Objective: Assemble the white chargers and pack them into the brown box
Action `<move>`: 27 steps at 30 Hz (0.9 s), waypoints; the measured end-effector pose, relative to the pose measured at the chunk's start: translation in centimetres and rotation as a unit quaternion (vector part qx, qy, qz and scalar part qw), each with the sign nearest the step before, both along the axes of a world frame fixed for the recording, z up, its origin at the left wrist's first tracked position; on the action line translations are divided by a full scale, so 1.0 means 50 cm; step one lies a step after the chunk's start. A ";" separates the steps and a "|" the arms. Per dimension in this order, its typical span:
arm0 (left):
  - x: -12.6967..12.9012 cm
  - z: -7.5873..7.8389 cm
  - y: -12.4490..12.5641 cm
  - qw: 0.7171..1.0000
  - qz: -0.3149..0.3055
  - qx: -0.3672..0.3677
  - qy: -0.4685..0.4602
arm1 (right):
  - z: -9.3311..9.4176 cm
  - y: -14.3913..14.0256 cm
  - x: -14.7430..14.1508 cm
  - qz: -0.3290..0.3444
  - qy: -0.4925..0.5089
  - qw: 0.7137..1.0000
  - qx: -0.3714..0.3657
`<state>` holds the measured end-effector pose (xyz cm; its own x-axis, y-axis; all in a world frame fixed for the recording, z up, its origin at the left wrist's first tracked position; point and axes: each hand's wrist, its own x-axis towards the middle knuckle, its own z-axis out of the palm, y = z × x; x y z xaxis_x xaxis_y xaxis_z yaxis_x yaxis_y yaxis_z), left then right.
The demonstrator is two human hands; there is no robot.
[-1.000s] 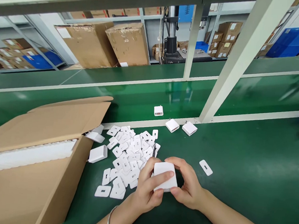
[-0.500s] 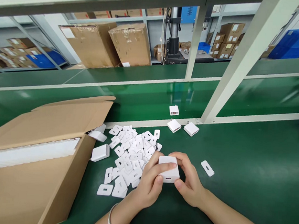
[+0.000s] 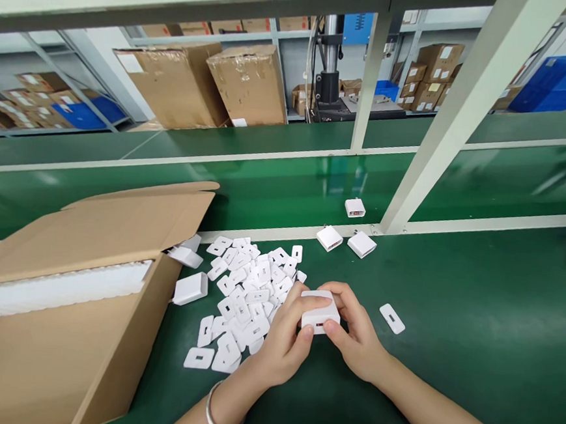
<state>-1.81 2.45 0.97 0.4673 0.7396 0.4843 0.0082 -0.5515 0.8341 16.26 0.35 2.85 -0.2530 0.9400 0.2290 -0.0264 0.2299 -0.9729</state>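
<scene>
A white USB charger [image 3: 316,302] with a small slot in its front face is between my two hands. My left hand [image 3: 287,333] closes on its left side, the index finger lying across the top and the thumb at the front edge. From the right, my right hand [image 3: 359,335] grips it with the thumb against the front face near the slot. Beside my left hand spreads a pile of white slotted end plates [image 3: 257,295]. A single end plate [image 3: 392,318] lies to the right of my right hand.
An open cardboard box [image 3: 120,349] stands at the left, with a white housing [image 3: 191,288] beside it. Two white chargers [image 3: 361,244] rest by the rail near a slanted post [image 3: 446,133]. Another charger [image 3: 355,208] sits on the green belt [image 3: 264,197] behind.
The held charger has tilted, showing more of its slotted front face, and my right thumb has moved onto that face. On the belt, the charger has travelled to the right.
</scene>
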 end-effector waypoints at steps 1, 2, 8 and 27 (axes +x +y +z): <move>0.002 0.001 0.000 1.000 0.005 0.010 0.000 | 0.002 0.001 0.000 0.002 -0.002 1.000 0.004; 0.003 0.002 0.000 1.000 0.007 0.017 -0.002 | 0.002 0.002 0.001 0.003 -0.006 1.000 0.009; 0.005 0.002 0.002 1.000 0.011 0.010 -0.002 | -0.008 0.005 0.006 -0.021 -0.043 0.999 0.008; 0.026 0.036 0.052 0.963 -0.058 -0.231 -0.130 | -0.033 0.064 0.057 -0.113 -0.281 0.946 0.116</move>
<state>-0.52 5.05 2.76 0.4677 0.8538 0.2286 -0.2730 -0.1065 0.9561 19.10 3.53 1.22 -0.1944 0.9256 0.3246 0.5550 0.3767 -0.7416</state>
